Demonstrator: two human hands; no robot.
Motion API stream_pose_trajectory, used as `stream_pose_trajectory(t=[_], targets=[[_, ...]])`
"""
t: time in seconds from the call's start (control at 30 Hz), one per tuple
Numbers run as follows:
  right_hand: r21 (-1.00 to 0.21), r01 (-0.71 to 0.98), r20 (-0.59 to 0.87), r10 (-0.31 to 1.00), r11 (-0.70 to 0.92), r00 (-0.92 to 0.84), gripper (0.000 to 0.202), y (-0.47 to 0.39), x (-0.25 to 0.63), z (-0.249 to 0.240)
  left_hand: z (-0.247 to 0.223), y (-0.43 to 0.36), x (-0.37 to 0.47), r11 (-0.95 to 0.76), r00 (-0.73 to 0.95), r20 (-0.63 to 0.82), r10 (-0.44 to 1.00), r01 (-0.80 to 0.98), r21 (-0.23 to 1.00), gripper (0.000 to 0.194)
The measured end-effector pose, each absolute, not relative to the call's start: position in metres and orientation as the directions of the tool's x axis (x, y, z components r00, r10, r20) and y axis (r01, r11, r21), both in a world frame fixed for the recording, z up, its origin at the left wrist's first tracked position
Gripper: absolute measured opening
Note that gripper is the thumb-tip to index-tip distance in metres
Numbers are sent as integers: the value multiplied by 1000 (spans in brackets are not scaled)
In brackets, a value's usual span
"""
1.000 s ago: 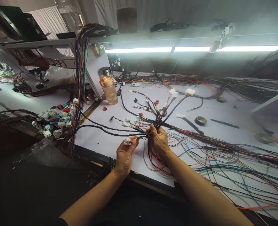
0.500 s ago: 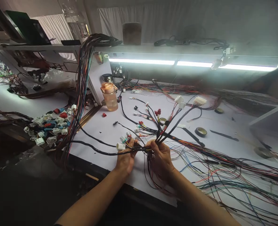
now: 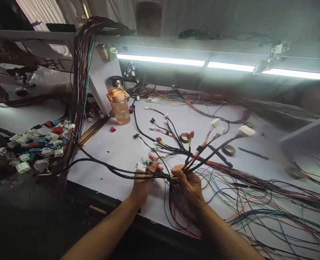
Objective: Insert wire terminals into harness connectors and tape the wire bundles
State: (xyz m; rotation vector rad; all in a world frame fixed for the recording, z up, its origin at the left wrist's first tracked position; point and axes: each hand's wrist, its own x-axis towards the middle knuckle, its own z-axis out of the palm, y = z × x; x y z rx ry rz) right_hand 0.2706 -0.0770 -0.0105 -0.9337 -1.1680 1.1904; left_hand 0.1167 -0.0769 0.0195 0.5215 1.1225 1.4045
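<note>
A black-taped wire harness (image 3: 163, 176) runs between my two hands above the near edge of the table. My left hand (image 3: 144, 182) is closed around its left part, where a white connector (image 3: 140, 167) and small teal and red connectors stick up by the fingers. Thumb and fingers of my right hand (image 3: 188, 184) pinch the harness at its branching point. From there, taped branches fan up and right to white connectors (image 3: 246, 131) and a red connector (image 3: 190, 134). Loose wires (image 3: 173, 206) hang down between the hands.
An orange-capped bottle (image 3: 119, 106) stands at the back left. To the left lies a heap of connectors (image 3: 35, 144), beside a hanging wire bundle (image 3: 81, 68). Tape rolls (image 3: 228, 150) and loose wires (image 3: 257, 213) lie to the right, below a tube light (image 3: 160, 60).
The view has shifted slightly. My right hand has turned a little, and the branches with white connectors now lean further right. Both hands keep their hold on the harness.
</note>
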Motion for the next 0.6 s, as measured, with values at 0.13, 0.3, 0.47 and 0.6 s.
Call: stream_pose_trajectory(t=[0.13, 0.3, 0.47, 0.6], targets=[[-956, -162, 247, 969, 245, 4, 14, -75, 273, -12, 13, -77, 116, 202, -133, -253, 958, -310, 929, 38], [-961, -165, 226, 974, 222, -9, 12, -74, 274, -14, 16, -77, 116, 187, -105, -222, 969, -270, 945, 37], [-964, -124, 243, 969, 237, -40, 13, -75, 275, -8, 20, -76, 116, 199, -95, -230, 969, -256, 946, 34], [-969, -32, 245, 969, 246, 29, 14, -78, 275, -5, 18, -75, 116, 152, -110, -186, 976, -260, 953, 39]])
